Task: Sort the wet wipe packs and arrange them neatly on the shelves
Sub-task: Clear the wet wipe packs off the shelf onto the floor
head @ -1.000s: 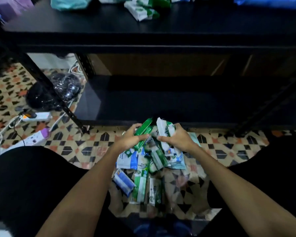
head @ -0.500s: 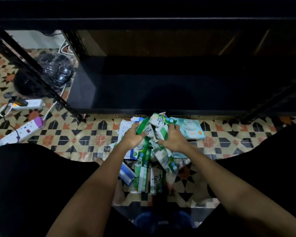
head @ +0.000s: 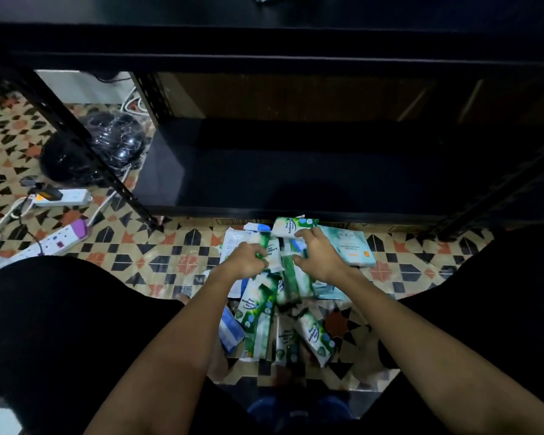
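Note:
A heap of wet wipe packs [head: 258, 312] lies on the patterned floor between my knees, mostly green-and-white, some blue-and-white. My left hand [head: 245, 262] is closed around a green-and-white pack [head: 272, 251] at the top of the heap. My right hand [head: 319, 255] pinches another green-and-white pack [head: 288, 227] with thumb and fingers, just in front of the bottom shelf. A larger pale teal pack [head: 349, 249] lies flat under and to the right of my right hand. The black bottom shelf [head: 296, 177] is bare and dark.
A black upper shelf board [head: 264, 42] spans the top. The shelf's black slanted posts stand at left [head: 85, 142] and right [head: 484, 196]. Power strips [head: 60, 240] with cables and a black plastic bag [head: 107, 146] lie on the floor at left.
The view tilted down and back up slightly. Both hands carried their packs forward, away from me, toward the bottom shelf's front edge; the teal pack is now uncovered.

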